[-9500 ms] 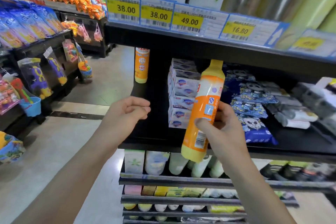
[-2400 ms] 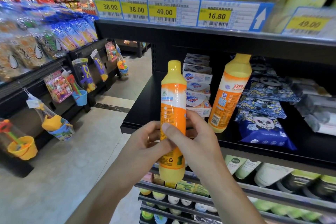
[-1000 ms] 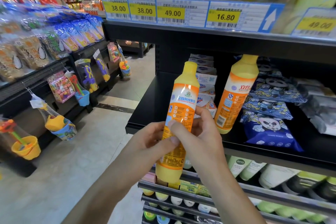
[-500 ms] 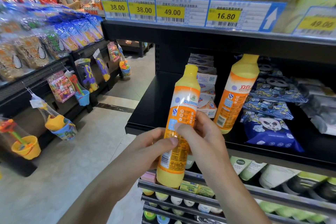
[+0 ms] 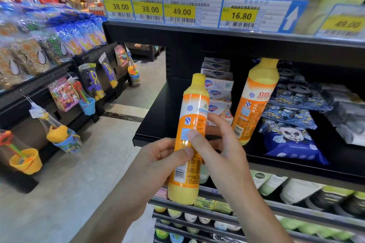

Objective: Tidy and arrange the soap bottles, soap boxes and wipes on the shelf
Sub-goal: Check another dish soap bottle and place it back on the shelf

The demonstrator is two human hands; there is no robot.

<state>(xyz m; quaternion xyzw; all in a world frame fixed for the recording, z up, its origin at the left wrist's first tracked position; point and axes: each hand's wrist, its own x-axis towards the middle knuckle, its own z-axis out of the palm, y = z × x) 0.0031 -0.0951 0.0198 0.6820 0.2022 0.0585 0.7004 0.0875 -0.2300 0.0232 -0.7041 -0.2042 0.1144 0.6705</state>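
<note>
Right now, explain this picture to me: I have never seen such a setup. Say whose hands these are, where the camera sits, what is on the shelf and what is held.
There is no machine here. A person wears a camera on the head, so this single view looks forward and down at their own two hands. The left hand and right hand together grip an orange and yellow bottle, held up in front of a black shop shelf. On that shelf stand a second bottle, a stack of soap boxes behind it, and blue wipes packs to the right. Price tags hang above.
</note>
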